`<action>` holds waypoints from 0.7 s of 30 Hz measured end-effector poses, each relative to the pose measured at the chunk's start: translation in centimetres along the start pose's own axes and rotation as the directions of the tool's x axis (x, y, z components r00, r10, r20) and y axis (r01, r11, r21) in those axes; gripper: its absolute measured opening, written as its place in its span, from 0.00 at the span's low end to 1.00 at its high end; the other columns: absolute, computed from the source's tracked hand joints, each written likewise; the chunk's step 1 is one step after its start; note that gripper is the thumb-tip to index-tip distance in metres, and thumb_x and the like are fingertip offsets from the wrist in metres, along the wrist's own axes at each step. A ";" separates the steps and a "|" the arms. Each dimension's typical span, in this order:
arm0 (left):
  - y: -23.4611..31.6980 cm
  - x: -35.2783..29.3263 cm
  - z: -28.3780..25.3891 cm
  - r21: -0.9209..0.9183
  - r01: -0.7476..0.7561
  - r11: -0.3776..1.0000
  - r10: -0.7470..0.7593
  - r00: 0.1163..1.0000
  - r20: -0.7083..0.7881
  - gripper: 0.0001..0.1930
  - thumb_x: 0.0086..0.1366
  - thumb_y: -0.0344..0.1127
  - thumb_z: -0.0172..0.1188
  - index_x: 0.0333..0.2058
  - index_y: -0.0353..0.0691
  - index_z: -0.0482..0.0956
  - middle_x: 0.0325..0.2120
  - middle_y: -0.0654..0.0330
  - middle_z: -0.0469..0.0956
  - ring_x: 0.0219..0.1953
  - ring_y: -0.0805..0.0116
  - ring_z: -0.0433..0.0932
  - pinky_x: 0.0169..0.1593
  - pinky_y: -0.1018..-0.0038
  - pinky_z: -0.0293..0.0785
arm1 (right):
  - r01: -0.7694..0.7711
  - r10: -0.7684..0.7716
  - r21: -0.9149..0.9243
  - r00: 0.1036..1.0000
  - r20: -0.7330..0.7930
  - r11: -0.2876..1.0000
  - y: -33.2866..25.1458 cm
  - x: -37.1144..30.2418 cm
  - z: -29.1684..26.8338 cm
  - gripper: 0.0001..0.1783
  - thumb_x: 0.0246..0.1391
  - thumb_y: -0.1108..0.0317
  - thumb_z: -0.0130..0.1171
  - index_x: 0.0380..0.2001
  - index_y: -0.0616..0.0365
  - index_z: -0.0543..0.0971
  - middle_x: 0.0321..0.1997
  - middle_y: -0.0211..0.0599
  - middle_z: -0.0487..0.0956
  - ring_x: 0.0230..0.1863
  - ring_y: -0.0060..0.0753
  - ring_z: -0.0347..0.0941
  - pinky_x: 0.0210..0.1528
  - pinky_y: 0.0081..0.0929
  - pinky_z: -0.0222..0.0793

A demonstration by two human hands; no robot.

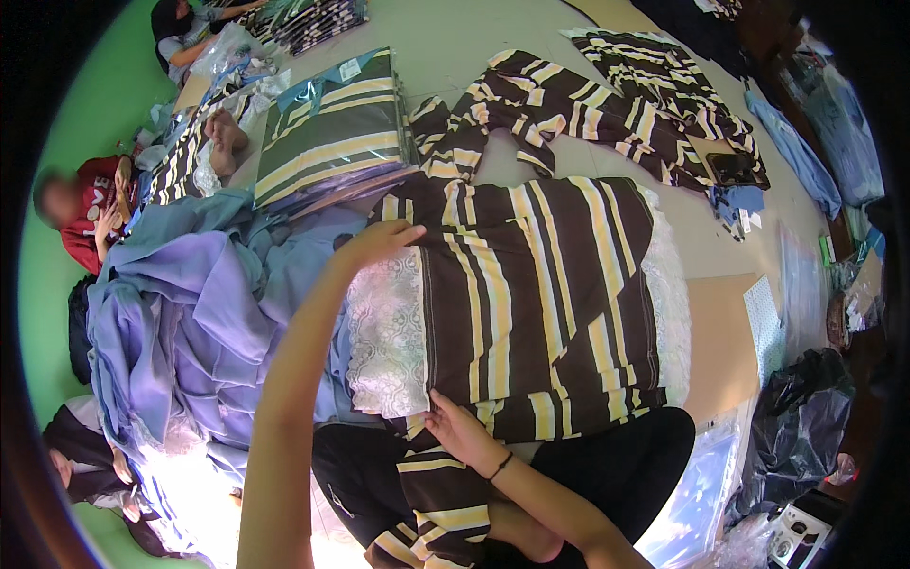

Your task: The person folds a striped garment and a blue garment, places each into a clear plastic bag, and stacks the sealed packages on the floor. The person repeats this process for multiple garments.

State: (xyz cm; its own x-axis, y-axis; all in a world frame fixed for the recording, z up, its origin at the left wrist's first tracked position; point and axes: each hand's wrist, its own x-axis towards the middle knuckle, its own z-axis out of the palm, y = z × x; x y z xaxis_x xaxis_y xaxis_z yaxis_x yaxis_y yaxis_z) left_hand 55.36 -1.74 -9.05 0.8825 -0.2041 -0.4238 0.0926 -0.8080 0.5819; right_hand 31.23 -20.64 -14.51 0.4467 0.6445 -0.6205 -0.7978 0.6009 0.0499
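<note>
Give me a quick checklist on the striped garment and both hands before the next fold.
1. Left hand on the far left corner of the brown-and-yellow striped garment: ok, fingers lie flat on it.
2. Right hand on the near left edge: ok, fingers pinch the fabric there.
3. Garment spread flat: ok in the middle; its lower part hangs onto the lap.
4. White lace-patterned sheet under the garment: ok, it shows at the left side.
5. Blue cloth heap apart from the garment: cannot tell, it borders the sheet's left edge.
6. Bagged striped stack beyond: ok, apart.
</note>
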 end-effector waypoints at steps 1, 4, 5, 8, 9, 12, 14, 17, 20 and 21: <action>0.3 -0.5 -0.6 -0.075 -0.022 0.997 0.023 1.000 0.015 0.23 0.55 0.50 0.53 0.40 0.34 0.71 0.33 0.50 0.75 0.37 0.59 0.72 0.41 0.70 0.67 | 0.134 -0.142 -0.240 0.990 -0.017 0.961 0.1 0.0 0.3 0.08 0.49 0.64 0.55 0.32 0.54 0.72 0.32 0.29 0.72 0.35 0.23 0.66 0.37 0.19 0.63; 2.5 -2.9 -2.1 0.088 -0.120 0.989 0.114 0.991 0.066 0.24 0.49 0.46 0.59 0.40 0.33 0.70 0.31 0.48 0.74 0.33 0.60 0.73 0.38 0.70 0.67 | 0.278 -0.337 -0.432 0.939 -0.063 0.858 -0.3 -0.6 1.5 0.10 0.47 0.65 0.56 0.32 0.58 0.72 0.28 0.28 0.71 0.26 0.20 0.67 0.30 0.17 0.64; 3.5 -3.8 -2.5 0.167 -0.157 0.973 0.150 0.987 0.058 0.24 0.47 0.44 0.61 0.39 0.34 0.70 0.31 0.49 0.74 0.32 0.60 0.73 0.37 0.70 0.67 | 0.223 -0.390 -0.656 0.913 -0.118 0.721 -0.9 -1.1 1.9 0.09 0.46 0.67 0.55 0.29 0.62 0.72 0.25 0.29 0.71 0.23 0.21 0.67 0.26 0.17 0.64; 6.8 -7.8 -2.2 0.297 -0.195 0.935 0.223 0.973 -0.064 0.19 0.44 0.37 0.61 0.36 0.35 0.70 0.28 0.49 0.74 0.31 0.55 0.73 0.35 0.66 0.68 | 0.327 -0.575 -0.766 0.815 -0.067 0.553 -3.0 -3.2 2.6 0.09 0.46 0.68 0.53 0.26 0.64 0.72 0.23 0.32 0.72 0.23 0.23 0.67 0.26 0.18 0.63; 7.8 -9.5 -1.7 0.328 -0.188 0.926 0.238 0.964 -0.120 0.18 0.46 0.36 0.60 0.35 0.35 0.69 0.28 0.49 0.73 0.32 0.54 0.73 0.35 0.65 0.68 | 0.405 -0.671 -0.807 0.741 0.014 0.430 -4.2 -4.2 2.3 0.11 0.46 0.66 0.52 0.26 0.67 0.71 0.24 0.35 0.72 0.26 0.24 0.67 0.28 0.22 0.63; 11.0 -13.2 2.3 0.463 -0.204 0.863 0.395 0.842 -0.366 0.11 0.51 0.32 0.54 0.32 0.36 0.66 0.26 0.53 0.71 0.31 0.54 0.74 0.32 0.65 0.70 | 0.456 -0.592 -0.487 0.788 -0.167 0.745 -7.7 -5.3 1.4 0.11 0.48 0.64 0.48 0.33 0.59 0.69 0.31 0.33 0.69 0.35 0.25 0.67 0.35 0.24 0.63; 13.1 -14.2 6.2 0.543 -0.177 0.821 0.424 0.825 -0.373 0.08 0.51 0.30 0.50 0.31 0.40 0.64 0.25 0.56 0.69 0.28 0.59 0.74 0.27 0.70 0.72 | 0.587 -0.670 -0.531 0.741 0.049 0.611 -8.5 -5.9 0.5 0.12 0.50 0.62 0.46 0.37 0.56 0.68 0.36 0.32 0.69 0.37 0.25 0.68 0.38 0.24 0.64; 16.5 -13.5 12.5 0.627 -0.151 0.764 0.426 0.849 -0.314 0.08 0.49 0.30 0.51 0.30 0.41 0.65 0.23 0.57 0.68 0.25 0.62 0.74 0.25 0.72 0.72 | 0.496 -0.529 -0.375 0.849 0.018 0.783 -10.1 -5.5 -0.4 0.16 0.53 0.58 0.43 0.43 0.53 0.66 0.40 0.31 0.70 0.41 0.27 0.68 0.41 0.24 0.65; 17.9 -13.2 17.4 0.584 -0.157 0.797 0.377 0.884 -0.277 0.07 0.48 0.31 0.53 0.27 0.40 0.66 0.22 0.57 0.69 0.26 0.61 0.74 0.28 0.70 0.71 | 0.413 -0.449 -0.294 0.891 -0.065 0.862 -10.9 -6.1 -1.5 0.22 0.55 0.49 0.39 0.45 0.51 0.66 0.44 0.34 0.70 0.47 0.30 0.65 0.45 0.28 0.64; 17.9 -13.3 18.5 0.562 -0.172 0.809 0.370 0.892 -0.259 0.07 0.47 0.31 0.53 0.26 0.40 0.66 0.22 0.57 0.69 0.27 0.62 0.74 0.28 0.71 0.72 | 0.363 -0.361 -0.122 0.932 0.040 0.924 -11.2 -6.9 -2.1 0.28 0.54 0.41 0.36 0.46 0.52 0.65 0.47 0.33 0.68 0.49 0.30 0.63 0.48 0.29 0.61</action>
State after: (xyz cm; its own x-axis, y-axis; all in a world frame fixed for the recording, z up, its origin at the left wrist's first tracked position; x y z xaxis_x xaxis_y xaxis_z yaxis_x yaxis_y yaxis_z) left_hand 36.74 -23.72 -5.86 0.9411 -0.3377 0.0168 -0.3362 -0.9293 0.1530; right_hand 36.18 -32.83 -12.44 0.7204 0.4025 -0.5648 -0.6241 0.7314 -0.2747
